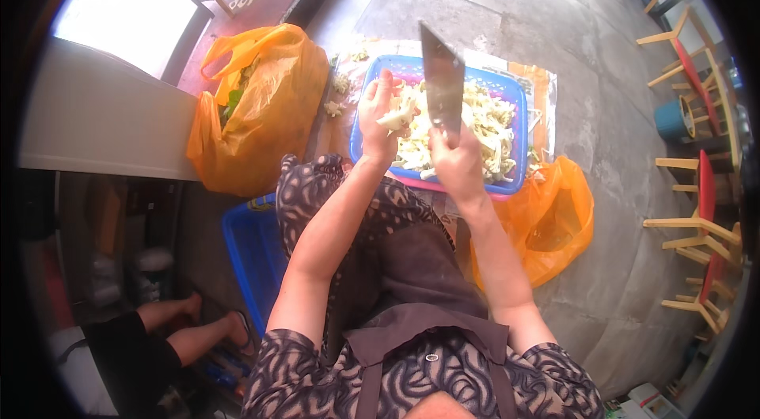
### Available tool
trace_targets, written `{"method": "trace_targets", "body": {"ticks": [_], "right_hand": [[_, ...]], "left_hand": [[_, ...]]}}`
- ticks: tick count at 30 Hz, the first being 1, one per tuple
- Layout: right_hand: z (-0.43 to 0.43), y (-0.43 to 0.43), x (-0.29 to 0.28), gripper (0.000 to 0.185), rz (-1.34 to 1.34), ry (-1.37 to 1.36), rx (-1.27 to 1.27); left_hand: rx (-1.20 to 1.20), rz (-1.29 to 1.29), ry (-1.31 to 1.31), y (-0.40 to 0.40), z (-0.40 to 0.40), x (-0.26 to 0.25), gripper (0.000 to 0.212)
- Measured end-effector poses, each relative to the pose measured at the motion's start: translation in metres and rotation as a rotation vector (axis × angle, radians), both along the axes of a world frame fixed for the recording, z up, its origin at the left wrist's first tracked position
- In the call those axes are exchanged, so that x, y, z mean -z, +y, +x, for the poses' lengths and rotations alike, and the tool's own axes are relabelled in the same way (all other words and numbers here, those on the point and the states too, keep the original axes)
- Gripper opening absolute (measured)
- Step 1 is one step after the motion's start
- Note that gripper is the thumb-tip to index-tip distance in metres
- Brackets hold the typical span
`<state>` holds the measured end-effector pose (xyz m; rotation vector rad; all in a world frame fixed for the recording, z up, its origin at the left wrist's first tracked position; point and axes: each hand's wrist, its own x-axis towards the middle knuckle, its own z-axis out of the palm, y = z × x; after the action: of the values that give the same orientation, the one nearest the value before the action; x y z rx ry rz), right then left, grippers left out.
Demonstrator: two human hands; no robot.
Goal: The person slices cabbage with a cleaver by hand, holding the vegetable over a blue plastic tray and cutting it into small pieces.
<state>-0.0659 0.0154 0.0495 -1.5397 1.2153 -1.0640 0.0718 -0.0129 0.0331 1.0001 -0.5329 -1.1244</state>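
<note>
My right hand (456, 161) grips the handle of a cleaver (444, 81), its broad blade pointing up and away from me. In my left hand (376, 122) is a piece of cauliflower (399, 115), held beside the blade but apart from it. Both hands are above a blue plastic basket (521, 149) that holds many cut cauliflower pieces (496, 125). A pink rim (427, 184) shows under the basket's near side.
An orange plastic bag (267, 116) with green leaves stands to the left. Another orange bag (558, 223) lies open at the right. A blue crate (252, 259) is by my left leg. Flattened cardboard (541, 98) lies under the basket. Another person's legs (196, 330) are at lower left; chairs (703, 193) line the right.
</note>
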Motion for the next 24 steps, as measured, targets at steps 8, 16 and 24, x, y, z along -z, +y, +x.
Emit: {"method": "trace_targets", "body": {"ticks": [8,16,24], "right_hand": [[0.008,0.018,-0.006,0.056,-0.326,0.098,-0.076],[0.023,0.016,-0.002,0.009,-0.196,0.096,-0.084],[-0.022,-0.017,0.038,0.027,-0.192,0.201,0.03]], "left_hand": [[-0.252,-0.114,-0.352,-0.005,-0.024,0.0,0.019],[-0.207,-0.26,-1.164,-0.011,0.009,0.045,0.013],[0.016,-0.028,-0.378,-0.045,-0.039,0.045,0.025]]}}
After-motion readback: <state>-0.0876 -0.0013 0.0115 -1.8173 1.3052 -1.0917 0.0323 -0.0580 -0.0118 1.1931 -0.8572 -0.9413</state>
